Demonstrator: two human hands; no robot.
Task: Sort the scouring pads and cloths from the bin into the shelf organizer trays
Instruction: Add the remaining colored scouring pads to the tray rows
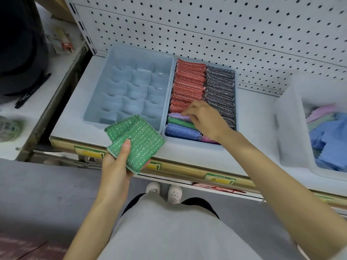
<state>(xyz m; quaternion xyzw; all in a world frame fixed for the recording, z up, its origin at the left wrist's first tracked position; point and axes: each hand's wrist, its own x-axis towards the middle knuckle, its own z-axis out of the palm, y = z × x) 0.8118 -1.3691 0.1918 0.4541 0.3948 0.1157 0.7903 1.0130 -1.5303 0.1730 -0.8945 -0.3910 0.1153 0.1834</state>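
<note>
My left hand (116,166) holds green scouring pads (136,140) over the shelf's front edge, thumb on top. My right hand (203,119) reaches into the right blue tray (237,102), its fingertips curled onto a purple pad (177,116). That tray holds rows of red pads (187,83) and grey pads (220,87), plus a green pad (178,123), a blue pad (180,131) and a pink pad (207,139) at the front. The left blue tray (129,91) has several empty compartments.
A clear bin (293,128) at the right holds blue, pink and green cloths (327,136). A white pegboard (225,34) backs the shelf (75,109). A black pen (32,91) lies on the counter to the left. My shoes (165,191) show below.
</note>
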